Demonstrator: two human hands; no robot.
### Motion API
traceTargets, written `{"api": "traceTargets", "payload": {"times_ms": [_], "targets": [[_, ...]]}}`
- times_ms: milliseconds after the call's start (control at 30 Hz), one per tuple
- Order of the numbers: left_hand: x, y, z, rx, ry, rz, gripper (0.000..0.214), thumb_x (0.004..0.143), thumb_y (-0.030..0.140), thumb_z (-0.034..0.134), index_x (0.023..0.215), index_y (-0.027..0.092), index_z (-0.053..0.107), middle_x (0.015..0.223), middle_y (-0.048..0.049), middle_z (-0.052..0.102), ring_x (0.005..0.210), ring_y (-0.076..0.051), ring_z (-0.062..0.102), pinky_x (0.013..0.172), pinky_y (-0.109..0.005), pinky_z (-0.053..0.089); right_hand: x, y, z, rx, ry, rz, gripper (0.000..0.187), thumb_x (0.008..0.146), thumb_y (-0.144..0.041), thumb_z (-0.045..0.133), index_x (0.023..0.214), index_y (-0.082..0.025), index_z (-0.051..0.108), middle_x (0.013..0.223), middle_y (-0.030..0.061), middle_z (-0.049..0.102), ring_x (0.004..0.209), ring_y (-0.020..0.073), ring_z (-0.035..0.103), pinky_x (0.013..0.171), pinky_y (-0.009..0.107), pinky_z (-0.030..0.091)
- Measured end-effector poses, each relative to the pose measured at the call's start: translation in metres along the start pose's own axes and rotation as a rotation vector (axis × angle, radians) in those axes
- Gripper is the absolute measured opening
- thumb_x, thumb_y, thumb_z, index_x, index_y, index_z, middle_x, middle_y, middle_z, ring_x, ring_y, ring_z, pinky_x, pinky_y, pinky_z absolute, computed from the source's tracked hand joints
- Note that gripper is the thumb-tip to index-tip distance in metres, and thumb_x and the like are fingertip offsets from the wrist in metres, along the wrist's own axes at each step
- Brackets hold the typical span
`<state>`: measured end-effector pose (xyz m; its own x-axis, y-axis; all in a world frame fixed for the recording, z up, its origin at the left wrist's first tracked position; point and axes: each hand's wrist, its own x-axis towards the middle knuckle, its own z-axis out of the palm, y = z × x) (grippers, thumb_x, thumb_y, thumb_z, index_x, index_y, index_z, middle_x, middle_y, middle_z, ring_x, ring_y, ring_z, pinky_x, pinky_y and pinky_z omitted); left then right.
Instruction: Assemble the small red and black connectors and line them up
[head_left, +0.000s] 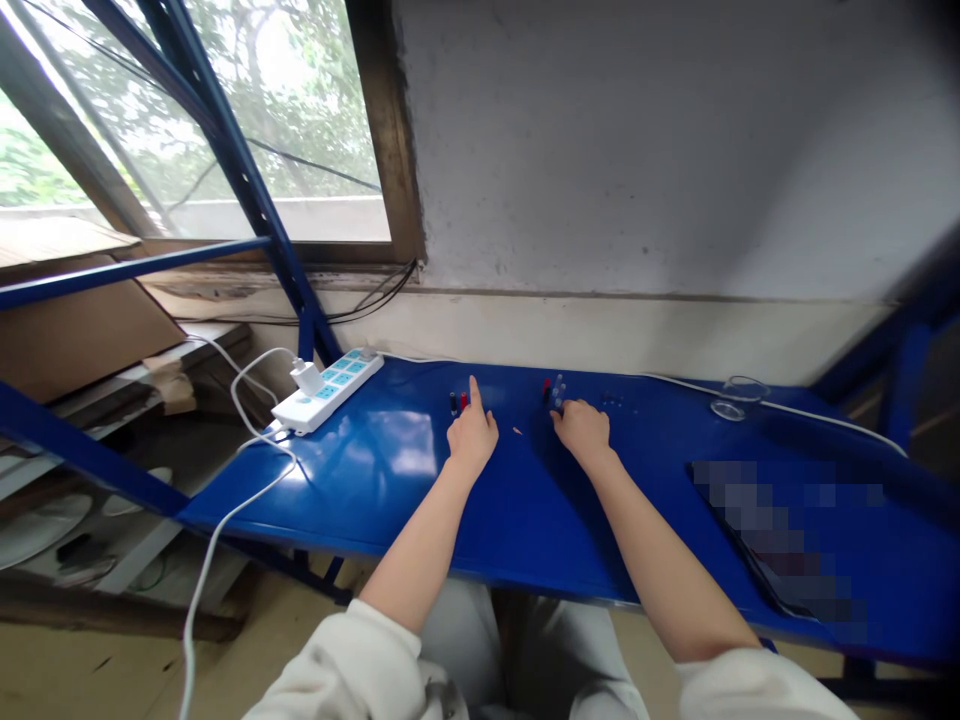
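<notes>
Tubes (559, 382), clear, just far-left of nearer right hand (585, 428), upright or lying unclear; cannot tell whether it pinches any; left hand (472, 434), index finger extended, beside red piece (464, 400) on table (525, 520)

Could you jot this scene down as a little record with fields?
Surface: blue table
Left hand: index finger extended, near a small black cylinder and a red cylinder
Right hand: fingers at small clear tubes; grip unclear
Table's left: white power strip, white plug inserted
Behind: window, grey wall
</notes>
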<state>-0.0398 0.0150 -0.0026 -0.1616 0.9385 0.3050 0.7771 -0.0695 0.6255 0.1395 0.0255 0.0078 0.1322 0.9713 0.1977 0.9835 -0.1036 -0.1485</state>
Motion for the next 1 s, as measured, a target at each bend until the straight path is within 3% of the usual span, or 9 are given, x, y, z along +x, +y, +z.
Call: {"api": "traceTargets", "payload": {"times_ms": [167,267,333,467,600,667,800,1000], "targets": [[0.0,0.004,-0.003,0.227,-0.1,-0.02,0.061,0.082,0.026,0.039,0.137,0.022,0.014,0.098,-0.0133,0.06,0.077,-0.024,0.061,0.069,-0.033,0.043,-0.016,-0.008,-0.013,0.064,-0.05,-0.014,0.031,0.084,-0.035,0.04,0.091,-0.014,0.061,0.085,0.0117,0.063,0.077,0.0201,0.06,0.065,0.028,0.039],[0.001,0.003,-0.005,0.23,-0.062,0.019,0.05,0.083,0.025,0.036,0.132,0.022,0.028,0.12,-0.0153,0.049,0.082,-0.023,0.06,0.068,-0.033,0.044,-0.024,-0.012,-0.017,0.127,-0.029,-0.03,0.031,0.085,-0.037,0.038,0.089,-0.017,0.062,0.084,0.0094,0.064,0.074,0.0187,0.06,0.06,0.025,0.039],[0.002,0.001,-0.004,0.178,-0.023,0.036,0.039,0.084,0.023,0.036,0.122,0.022,0.041,0.119,-0.0137,0.05,0.082,-0.023,0.06,0.068,-0.032,0.044,-0.028,-0.014,-0.018,0.173,-0.019,-0.047,0.032,0.085,-0.038,0.037,0.086,-0.018,0.062,0.082,0.008,0.065,0.072,0.0181,0.06,0.057,0.024,0.038],[0.005,-0.001,0.003,-0.133,-0.031,0.074,0.021,0.083,0.017,0.039,0.097,0.021,0.054,0.089,-0.0068,0.062,0.077,-0.017,0.06,0.068,-0.028,0.044,-0.029,-0.018,-0.013,0.283,-0.004,-0.061,0.031,0.085,-0.037,0.036,0.082,-0.019,0.061,0.077,0.0067,0.064,0.07,0.0171,0.059,0.056,0.023,0.036],[0.003,0.006,0.012,-0.615,-0.172,0.086,0.015,0.082,0.02,0.042,0.093,0.017,0.051,0.076,-0.0018,0.06,0.045,-0.006,0.051,0.048,-0.019,0.041,-0.026,-0.021,-0.005,0.439,0.021,0.002,0.038,0.087,-0.043,0.027,0.085,-0.017,0.056,0.076,0.0078,0.062,0.068,0.0175,0.058,0.057,0.024,0.035],[0.001,0.011,0.014,-0.78,-0.235,0.079,0.015,0.082,0.022,0.042,0.092,0.016,0.05,0.075,-0.0011,0.059,0.037,-0.003,0.045,0.041,-0.018,0.037,-0.024,-0.022,-0.001,0.551,0.012,0.003,0.046,0.087,-0.047,0.02,0.076,-0.018,0.054,0.07,0.0071,0.061,0.065,0.0171,0.056,0.057,0.024,0.036],[-0.002,0.018,0.011,-0.935,-0.285,0.068,0.015,0.08,0.024,0.045,0.091,0.015,0.05,0.073,-0.0002,0.057,0.035,-0.002,0.045,0.039,-0.016,0.035,-0.023,-0.021,0.003,0.82,0.036,-0.094,0.052,0.085,-0.055,0.018,0.058,-0.019,0.045,0.055,0.0024,0.052,0.055,0.0136,0.05,0.055,0.024,0.036],[-0.002,0.02,0.005,-1.024,-0.283,0.026,0.017,0.079,0.025,0.048,0.091,0.015,0.05,0.072,0.0008,0.056,0.035,-0.002,0.045,0.037,-0.016,0.033,-0.02,-0.019,0.008,1.096,0.068,-0.171,0.045,0.081,-0.056,0.031,0.06,-0.019,0.044,0.051,-0.0026,0.043,0.046,0.0088,0.04,0.047,0.021,0.033]]}}
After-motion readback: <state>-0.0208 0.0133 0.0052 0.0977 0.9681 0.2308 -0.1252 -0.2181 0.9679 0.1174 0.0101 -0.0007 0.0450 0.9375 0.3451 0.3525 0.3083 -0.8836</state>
